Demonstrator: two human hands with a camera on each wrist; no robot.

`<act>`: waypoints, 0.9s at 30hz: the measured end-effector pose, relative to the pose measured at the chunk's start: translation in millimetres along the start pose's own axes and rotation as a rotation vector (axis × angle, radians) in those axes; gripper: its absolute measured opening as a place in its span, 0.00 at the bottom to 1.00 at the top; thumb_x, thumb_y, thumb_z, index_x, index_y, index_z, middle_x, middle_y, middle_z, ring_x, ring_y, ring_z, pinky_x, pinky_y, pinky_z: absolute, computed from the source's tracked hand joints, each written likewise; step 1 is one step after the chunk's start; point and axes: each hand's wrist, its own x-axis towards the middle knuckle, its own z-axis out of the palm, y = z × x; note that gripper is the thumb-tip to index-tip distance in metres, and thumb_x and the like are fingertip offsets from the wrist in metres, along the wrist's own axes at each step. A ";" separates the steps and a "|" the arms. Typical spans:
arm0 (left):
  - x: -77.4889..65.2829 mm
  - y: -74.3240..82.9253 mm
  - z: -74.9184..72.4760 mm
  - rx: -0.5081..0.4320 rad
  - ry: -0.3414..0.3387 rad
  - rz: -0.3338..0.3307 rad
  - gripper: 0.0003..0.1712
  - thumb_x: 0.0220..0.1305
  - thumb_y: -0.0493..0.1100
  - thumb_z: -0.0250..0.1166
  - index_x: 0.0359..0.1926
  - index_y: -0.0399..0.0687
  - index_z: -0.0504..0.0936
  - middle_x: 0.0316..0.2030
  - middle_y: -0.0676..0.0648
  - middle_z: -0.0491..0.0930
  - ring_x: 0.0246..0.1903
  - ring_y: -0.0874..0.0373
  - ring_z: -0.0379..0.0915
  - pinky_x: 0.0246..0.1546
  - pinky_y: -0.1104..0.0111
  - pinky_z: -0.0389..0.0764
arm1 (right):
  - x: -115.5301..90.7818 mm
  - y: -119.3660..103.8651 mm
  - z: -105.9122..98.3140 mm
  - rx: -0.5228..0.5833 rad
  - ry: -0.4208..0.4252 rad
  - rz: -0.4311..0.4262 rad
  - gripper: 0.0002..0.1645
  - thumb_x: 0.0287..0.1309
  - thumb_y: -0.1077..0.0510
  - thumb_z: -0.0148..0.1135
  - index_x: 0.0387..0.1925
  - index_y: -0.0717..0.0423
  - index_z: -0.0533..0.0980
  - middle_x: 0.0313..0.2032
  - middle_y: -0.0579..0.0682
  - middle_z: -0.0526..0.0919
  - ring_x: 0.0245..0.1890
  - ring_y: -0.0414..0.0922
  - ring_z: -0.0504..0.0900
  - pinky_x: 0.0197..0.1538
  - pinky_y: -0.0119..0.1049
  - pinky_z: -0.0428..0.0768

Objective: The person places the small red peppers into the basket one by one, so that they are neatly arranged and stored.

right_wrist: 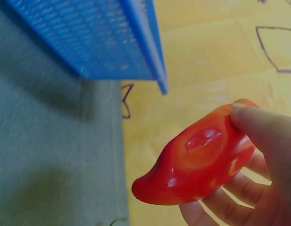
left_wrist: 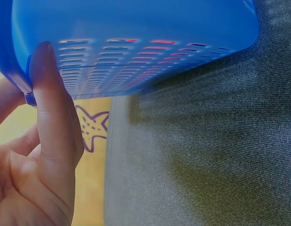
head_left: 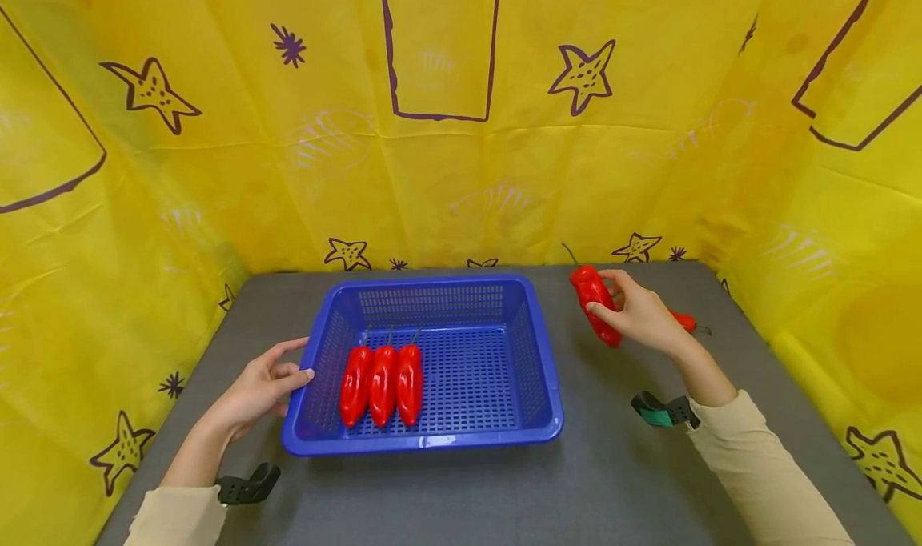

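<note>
A blue plastic basket (head_left: pixel 461 442) with slotted walls stands on the grey table. Inside, on its left half, three long red peppers (head_left: pixel 382 386) lie side by side, stems toward the back. At the basket's left rim my left hand (head_left: pixel 255 386) holds the edge, its thumb (left_wrist: pixel 48 80) against the outer wall in the left wrist view. To the right of the basket, my right hand (head_left: pixel 644 314) grips a red pepper (right_wrist: pixel 197 155) between thumb and fingers, stem pointing up and back. Another red pepper (head_left: pixel 683 320) is mostly hidden behind that hand.
Yellow cloth (head_left: pixel 446 186) with purple starfish and fish drawings walls the table in at the back and both sides. Grey table surface (head_left: pixel 612 466) shows in front of the basket and to its right. Dark straps (head_left: pixel 248 486) are on both wrists.
</note>
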 end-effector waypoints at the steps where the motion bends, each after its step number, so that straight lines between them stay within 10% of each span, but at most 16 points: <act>1: 0.1 -0.1 -0.1 0.000 -0.001 0.000 0.44 0.60 0.47 0.62 0.70 0.46 0.47 0.34 0.39 0.77 0.32 0.47 0.80 0.33 0.52 0.82 | 1.7 -3.2 0.6 0.008 -0.004 -0.004 0.36 0.56 0.49 0.62 0.60 0.62 0.60 0.43 0.64 0.76 0.40 0.56 0.78 0.35 0.46 0.82; 27: 1.0 -1.4 -0.5 0.007 0.001 -0.002 0.44 0.60 0.48 0.62 0.70 0.47 0.47 0.34 0.39 0.77 0.32 0.47 0.80 0.32 0.53 0.82 | 40.3 -72.4 31.2 0.171 -0.106 -0.129 0.40 0.55 0.52 0.63 0.66 0.49 0.54 0.41 0.60 0.75 0.28 0.47 0.82 0.29 0.37 0.82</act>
